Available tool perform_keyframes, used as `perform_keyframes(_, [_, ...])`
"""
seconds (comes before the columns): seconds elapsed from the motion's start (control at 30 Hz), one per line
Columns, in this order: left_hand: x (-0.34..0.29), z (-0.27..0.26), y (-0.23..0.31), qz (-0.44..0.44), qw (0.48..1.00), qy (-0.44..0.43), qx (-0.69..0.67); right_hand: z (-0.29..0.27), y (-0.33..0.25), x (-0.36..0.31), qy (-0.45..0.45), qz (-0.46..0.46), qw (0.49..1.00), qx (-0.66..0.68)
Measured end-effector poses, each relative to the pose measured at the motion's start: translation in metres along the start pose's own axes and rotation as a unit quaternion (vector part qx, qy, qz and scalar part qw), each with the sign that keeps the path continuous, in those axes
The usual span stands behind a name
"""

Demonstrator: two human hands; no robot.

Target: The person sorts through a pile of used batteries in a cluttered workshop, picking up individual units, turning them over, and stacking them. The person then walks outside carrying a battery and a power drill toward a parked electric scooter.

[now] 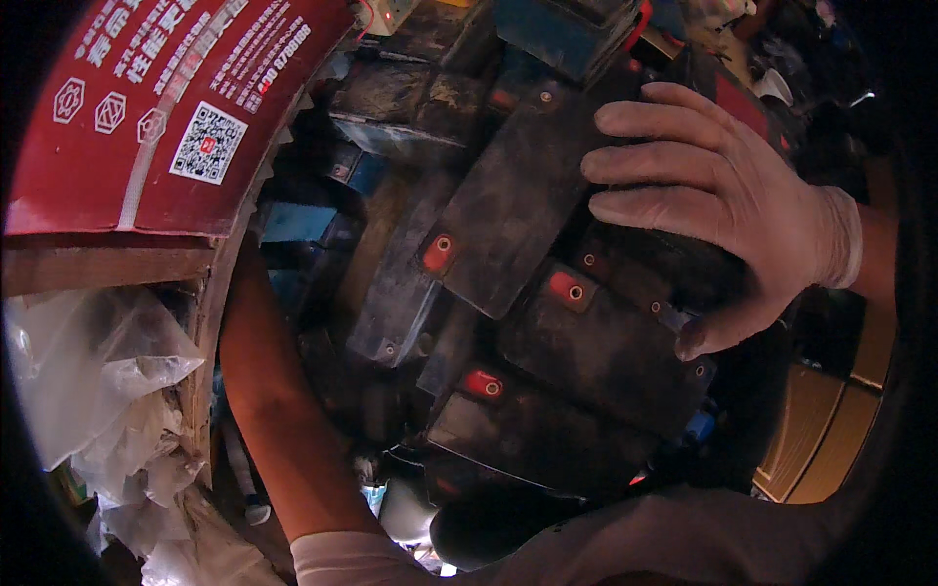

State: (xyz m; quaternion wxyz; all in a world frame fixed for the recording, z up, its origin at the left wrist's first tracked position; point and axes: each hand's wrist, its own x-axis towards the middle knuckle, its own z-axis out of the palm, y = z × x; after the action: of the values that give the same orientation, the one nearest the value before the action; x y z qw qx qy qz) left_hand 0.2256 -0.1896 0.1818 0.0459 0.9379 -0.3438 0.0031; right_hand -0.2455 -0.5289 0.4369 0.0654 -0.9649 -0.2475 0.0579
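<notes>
Head — battery (528,195) diagonal (far end rightward)

The left hand is hidden: its forearm (278,420) disappears beside the red carton (73,181), itself cut off at the top. The gloved right hand (728,190) covers parts of the dark batteries (518,210); whether its fingers (660,164) touch them is unclear. Upper-right clutter (777,86) is too dim to identify.

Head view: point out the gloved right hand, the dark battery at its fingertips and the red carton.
Gloved right hand (750,200): head view, on the back of the hand.
Dark battery (523,195): head view, on its flat face.
Red carton (156,103): head view, on its printed side.
</notes>
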Motion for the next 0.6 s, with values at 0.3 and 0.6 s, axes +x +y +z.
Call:
perform_keyframes(0.3, [-0.034,0.003,0.001,-0.008,1.0,0.009,0.012,-0.001,-0.001,-0.001,0.002,0.0,1.0,-0.008])
perform_keyframes(0.6, [0.0,0.014,0.012,-0.033,0.999,-0.008,0.006,-0.006,-0.002,0.001,-0.003,0.003,1.0,0.021])
